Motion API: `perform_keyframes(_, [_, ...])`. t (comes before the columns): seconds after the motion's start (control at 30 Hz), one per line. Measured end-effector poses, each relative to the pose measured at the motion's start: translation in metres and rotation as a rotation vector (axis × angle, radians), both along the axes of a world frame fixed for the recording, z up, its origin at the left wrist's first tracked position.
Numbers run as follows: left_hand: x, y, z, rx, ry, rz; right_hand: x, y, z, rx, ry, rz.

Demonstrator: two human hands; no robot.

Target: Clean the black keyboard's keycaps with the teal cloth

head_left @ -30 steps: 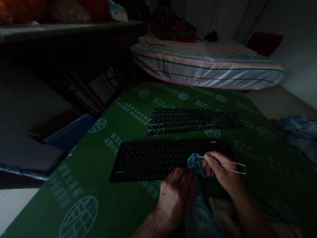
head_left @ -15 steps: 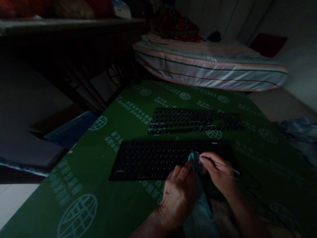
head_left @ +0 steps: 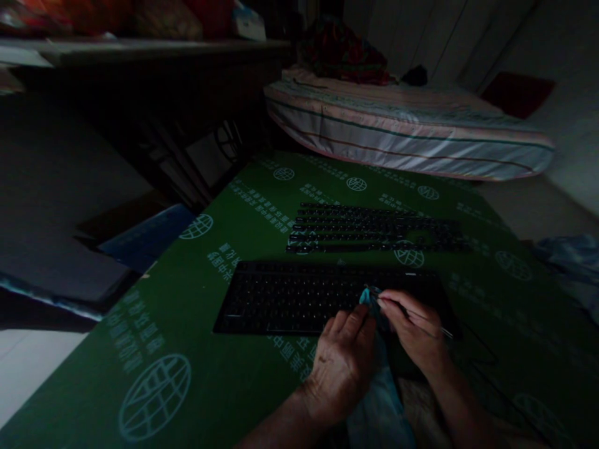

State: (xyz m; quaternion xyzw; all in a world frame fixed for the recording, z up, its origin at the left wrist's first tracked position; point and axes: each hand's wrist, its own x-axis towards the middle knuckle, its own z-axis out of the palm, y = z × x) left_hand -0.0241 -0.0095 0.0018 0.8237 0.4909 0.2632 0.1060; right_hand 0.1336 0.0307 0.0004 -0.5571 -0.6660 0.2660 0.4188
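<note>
A black keyboard with its keycaps off lies on the green board; small pale dots mark its switch positions. My left hand is closed on a light blue cloth, whose bunched upper end rises past the fingertips over the keyboard's right part. My right hand pinches a thin metal tool, possibly tweezers; its rear end sticks out behind the hand. The tool's front tip meets the cloth, and darkness hides whether a small part is held there. Beyond the keyboard, black keycaps lie in rows.
The green board bears white globe prints and lettering. A dark cable runs to the right of the keyboard. Behind stands a bed with a striped sheet. A dark table with bags is at the left; blue fabric lies at right.
The whole view has shifted slightly, so the board and bed appear farther right. Both hands stay at the cloth over the keyboard, with only small finger movement.
</note>
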Motion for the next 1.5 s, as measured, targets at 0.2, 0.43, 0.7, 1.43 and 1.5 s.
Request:
perform_keyframes(0.2, [0.000, 0.000, 0.005, -0.025, 0.031, -0.012, -0.004, 0.000, -0.003, -0.072, 0.074, -0.044])
perform_keyframes(0.43, [0.001, 0.001, 0.000, -0.001, 0.046, 0.006, -0.001, 0.000, 0.004, -0.115, 0.078, -0.006])
perform_keyframes(0.7, [0.000, 0.000, -0.004, 0.008, 0.001, -0.015, -0.002, 0.003, -0.006, -0.120, 0.073, -0.015])
perform_keyframes(1.43, [-0.003, 0.000, -0.003, 0.038, -0.136, -0.037, -0.004, 0.001, 0.006, -0.064, 0.005, 0.009])
perform_keyframes(1.5, [-0.003, 0.000, -0.001, 0.024, -0.138, -0.054, -0.003, 0.001, 0.009, -0.090, 0.003, 0.010])
